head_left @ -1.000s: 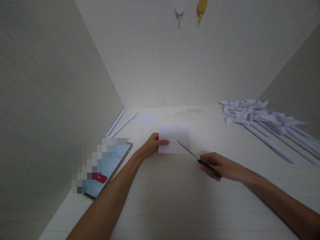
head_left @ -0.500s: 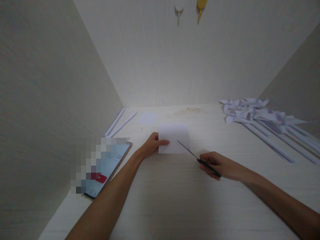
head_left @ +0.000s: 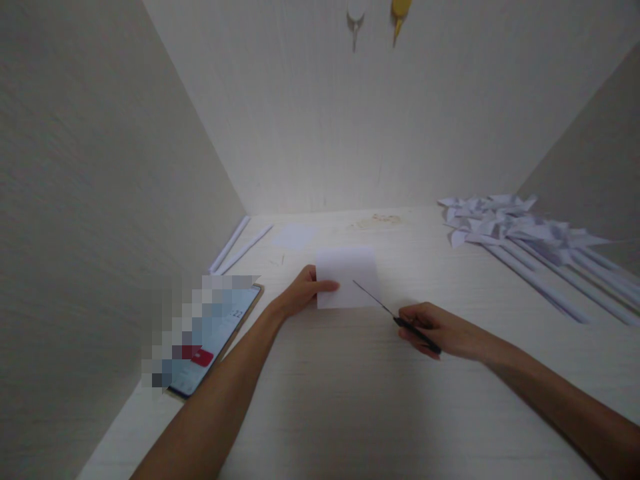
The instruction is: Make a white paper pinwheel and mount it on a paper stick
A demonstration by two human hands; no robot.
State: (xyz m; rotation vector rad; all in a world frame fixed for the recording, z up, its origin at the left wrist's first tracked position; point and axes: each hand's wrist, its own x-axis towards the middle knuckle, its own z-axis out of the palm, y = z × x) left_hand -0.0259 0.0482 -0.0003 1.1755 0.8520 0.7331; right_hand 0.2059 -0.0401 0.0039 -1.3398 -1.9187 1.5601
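Left hand (head_left: 303,292) pinches paper's (head_left: 353,263) left edge; right hand (head_left: 440,328) holds scissors (head_left: 401,324), blades slanting far-left across right half.

Bare fingers (head_left: 327,286), forearms (head_left: 215,400) (slim, seemingly)

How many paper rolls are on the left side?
2. One roll lies along the left wall; the other roll slants beside it, nearer the loose paper. The blurred patch by the phone could hide more.
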